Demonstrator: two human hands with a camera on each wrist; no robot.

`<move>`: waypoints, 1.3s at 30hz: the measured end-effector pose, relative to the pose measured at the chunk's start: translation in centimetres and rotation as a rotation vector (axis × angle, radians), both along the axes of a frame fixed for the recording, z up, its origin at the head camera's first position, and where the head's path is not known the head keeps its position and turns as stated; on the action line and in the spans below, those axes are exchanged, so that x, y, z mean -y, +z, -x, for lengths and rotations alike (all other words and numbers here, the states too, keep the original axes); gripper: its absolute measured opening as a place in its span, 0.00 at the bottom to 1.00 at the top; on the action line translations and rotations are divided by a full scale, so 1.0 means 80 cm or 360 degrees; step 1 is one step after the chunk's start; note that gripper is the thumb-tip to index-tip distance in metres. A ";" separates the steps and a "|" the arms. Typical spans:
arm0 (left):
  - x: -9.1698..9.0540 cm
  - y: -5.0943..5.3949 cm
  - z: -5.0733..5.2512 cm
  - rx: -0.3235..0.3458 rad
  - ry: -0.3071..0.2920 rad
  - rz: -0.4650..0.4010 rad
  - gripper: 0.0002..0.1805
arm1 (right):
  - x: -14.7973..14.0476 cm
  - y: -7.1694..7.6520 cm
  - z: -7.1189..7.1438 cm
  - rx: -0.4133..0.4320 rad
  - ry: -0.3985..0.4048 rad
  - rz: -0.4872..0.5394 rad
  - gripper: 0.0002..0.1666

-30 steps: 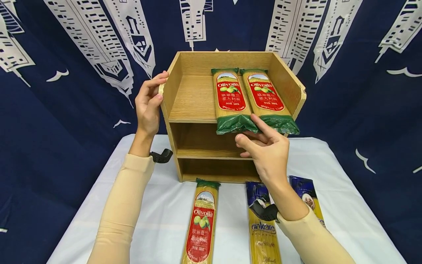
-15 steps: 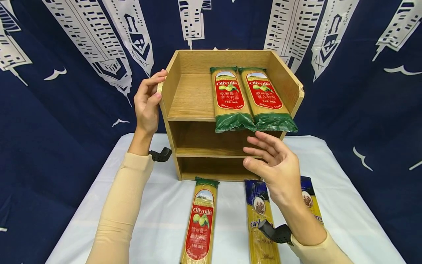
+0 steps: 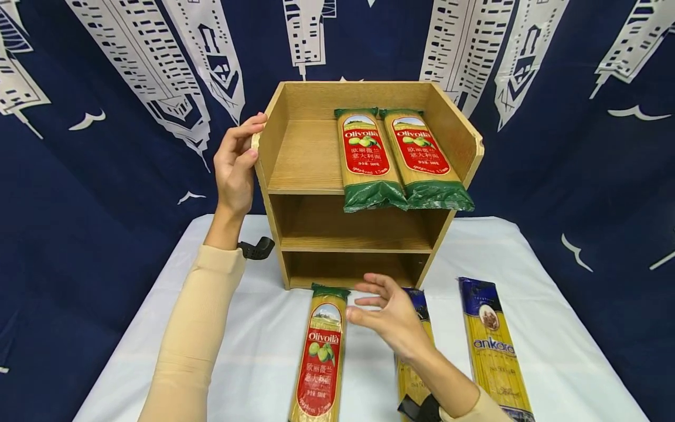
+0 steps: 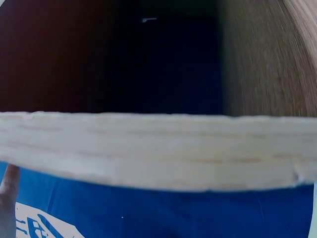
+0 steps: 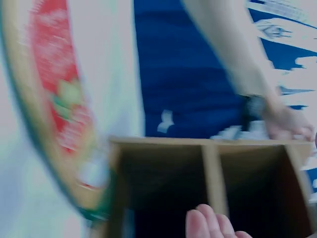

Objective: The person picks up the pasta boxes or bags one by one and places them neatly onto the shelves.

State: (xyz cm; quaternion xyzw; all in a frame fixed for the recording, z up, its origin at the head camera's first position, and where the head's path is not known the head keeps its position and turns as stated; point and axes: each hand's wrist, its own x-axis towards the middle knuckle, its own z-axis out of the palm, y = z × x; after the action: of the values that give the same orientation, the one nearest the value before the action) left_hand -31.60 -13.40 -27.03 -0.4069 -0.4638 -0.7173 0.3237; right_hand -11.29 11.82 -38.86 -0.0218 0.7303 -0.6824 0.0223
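Note:
My left hand (image 3: 235, 167) grips the upper left side wall of the wooden shelf (image 3: 355, 251), thumb on the front edge. Close up in the left wrist view is that pale board edge (image 4: 158, 148), with one finger at the far left. My right hand (image 3: 392, 319) hangs in the air with fingers spread and nothing held, just right of a spaghetti pack with a red label (image 3: 319, 357) lying on the table. Blurred in the right wrist view are the same pack (image 5: 59, 84) and my fingertips (image 5: 210, 223). Two more red-label spaghetti packs (image 3: 367, 155) (image 3: 422, 153) lie side by side on the top shelf, their green ends overhanging its front.
A blue-and-yellow spaghetti pack (image 3: 495, 351) lies at the right on the white tablecloth (image 3: 569, 363). Another one (image 3: 413, 381) is partly hidden under my right forearm. Behind the shelf hangs a navy curtain (image 3: 132, 176) with white building prints.
My right hand has left the green ends of the packs on the top shelf and moved down and left toward the red-label pack on the table. The left hand stays on the shelf wall.

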 end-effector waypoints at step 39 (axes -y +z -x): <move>-0.003 0.000 0.003 -0.0009 0.0059 -0.0038 0.22 | 0.115 -0.128 -0.042 0.0177 -0.0053 -0.1335 0.94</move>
State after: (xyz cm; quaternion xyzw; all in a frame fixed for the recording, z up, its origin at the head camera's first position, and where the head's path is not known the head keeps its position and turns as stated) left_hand -31.86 -13.15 -27.06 -0.3965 -0.4617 -0.7155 0.3430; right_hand -7.92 2.61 -49.07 0.0378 0.9427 -0.3264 0.0578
